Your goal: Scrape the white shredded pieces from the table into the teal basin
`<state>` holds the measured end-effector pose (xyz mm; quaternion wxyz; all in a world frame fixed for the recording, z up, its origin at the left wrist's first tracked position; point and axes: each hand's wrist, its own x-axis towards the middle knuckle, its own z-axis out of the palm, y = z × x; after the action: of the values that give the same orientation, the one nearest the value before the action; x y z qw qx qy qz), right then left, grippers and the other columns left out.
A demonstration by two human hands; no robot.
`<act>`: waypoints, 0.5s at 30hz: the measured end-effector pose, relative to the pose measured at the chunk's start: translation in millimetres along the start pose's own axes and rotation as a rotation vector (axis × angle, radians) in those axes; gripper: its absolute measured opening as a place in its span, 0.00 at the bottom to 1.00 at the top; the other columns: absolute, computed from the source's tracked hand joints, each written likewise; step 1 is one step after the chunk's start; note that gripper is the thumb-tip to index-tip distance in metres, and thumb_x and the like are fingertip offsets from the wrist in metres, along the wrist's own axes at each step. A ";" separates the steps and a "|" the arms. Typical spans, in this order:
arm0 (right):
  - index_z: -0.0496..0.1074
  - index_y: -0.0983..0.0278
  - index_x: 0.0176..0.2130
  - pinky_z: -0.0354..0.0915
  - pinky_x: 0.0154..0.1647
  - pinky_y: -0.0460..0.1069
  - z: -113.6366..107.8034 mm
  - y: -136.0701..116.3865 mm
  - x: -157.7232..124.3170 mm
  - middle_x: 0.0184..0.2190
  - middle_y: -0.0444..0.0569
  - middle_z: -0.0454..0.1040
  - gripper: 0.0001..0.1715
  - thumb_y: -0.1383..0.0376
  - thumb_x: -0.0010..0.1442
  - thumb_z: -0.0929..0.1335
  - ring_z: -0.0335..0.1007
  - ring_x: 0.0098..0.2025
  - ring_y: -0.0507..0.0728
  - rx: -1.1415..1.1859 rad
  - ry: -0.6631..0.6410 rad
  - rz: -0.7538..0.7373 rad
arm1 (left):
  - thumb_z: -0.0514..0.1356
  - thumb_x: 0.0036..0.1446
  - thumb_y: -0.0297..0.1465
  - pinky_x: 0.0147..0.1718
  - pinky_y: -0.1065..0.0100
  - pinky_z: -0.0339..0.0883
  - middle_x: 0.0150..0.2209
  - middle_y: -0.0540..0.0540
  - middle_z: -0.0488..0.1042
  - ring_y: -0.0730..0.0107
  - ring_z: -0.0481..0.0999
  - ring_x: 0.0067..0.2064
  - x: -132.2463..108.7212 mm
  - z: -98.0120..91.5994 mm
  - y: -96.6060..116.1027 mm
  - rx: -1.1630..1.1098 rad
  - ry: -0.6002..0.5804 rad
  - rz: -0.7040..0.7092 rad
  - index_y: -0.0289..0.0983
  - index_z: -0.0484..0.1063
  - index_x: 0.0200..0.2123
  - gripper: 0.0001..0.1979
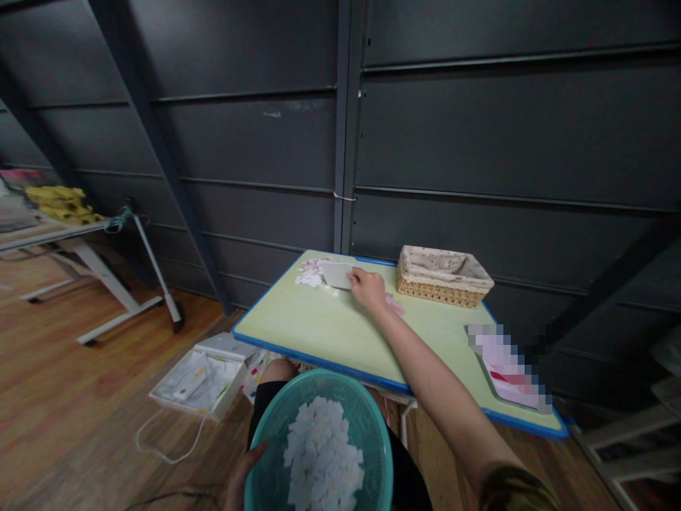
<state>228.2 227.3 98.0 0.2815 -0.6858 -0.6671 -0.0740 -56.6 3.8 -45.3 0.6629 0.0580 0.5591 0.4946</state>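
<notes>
With its fingers closed, my right hand (367, 287) grips a flat white plate-like scraper (336, 275) by its right end, low over the table. Right beside the scraper's left end lies a heap of small white and pinkish paper-like scraps (311, 272). My left hand (245, 475) is wrapped on the left rim of a green plastic basket (383, 433), which rests on my lap. Many white scraps (324, 454) fill the middle of this basket. Under my right wrist, a few pink pieces (394, 305) show on the table.
The yellow-green table (319, 323) has a blue edge. A cloth-lined wicker basket (444, 287) stands at its back right, and a partly blurred flat pink item (508, 383) lies at the right. An open white box (196, 383) with a cord sits on the floor. A dark panelled wall (255, 142) rises behind.
</notes>
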 end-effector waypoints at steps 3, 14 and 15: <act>0.73 0.61 0.45 0.58 0.36 0.47 -11.3 5.8 0.7 0.37 0.53 0.78 0.20 0.59 0.63 0.58 0.72 0.38 0.58 -0.063 0.051 0.094 | 0.60 0.48 0.30 0.48 0.49 0.66 0.39 0.44 0.81 0.45 0.74 0.49 3.2 -0.7 2.9 0.000 0.027 -0.020 0.40 0.69 0.52 0.25; 0.75 0.62 0.42 0.57 0.36 0.48 -17.7 14.7 3.9 0.37 0.53 0.77 0.20 0.58 0.63 0.58 0.72 0.40 0.59 -0.048 0.022 0.208 | 0.58 0.53 0.34 0.50 0.47 0.64 0.49 0.43 0.75 0.48 0.69 0.54 -0.2 19.1 -7.5 0.070 0.059 -0.043 0.45 0.67 0.53 0.22; 0.75 0.61 0.42 0.58 0.36 0.48 -17.7 15.9 4.5 0.38 0.53 0.77 0.20 0.58 0.63 0.58 0.72 0.40 0.59 -0.033 0.021 0.209 | 0.57 0.54 0.35 0.50 0.46 0.63 0.51 0.42 0.73 0.50 0.68 0.54 -1.9 20.5 -7.3 0.077 0.060 -0.044 0.43 0.66 0.53 0.22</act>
<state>248.7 223.4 110.3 0.2833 -0.7555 -0.5875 -0.0620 -35.7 8.6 -41.1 0.6538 0.0566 0.5984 0.4596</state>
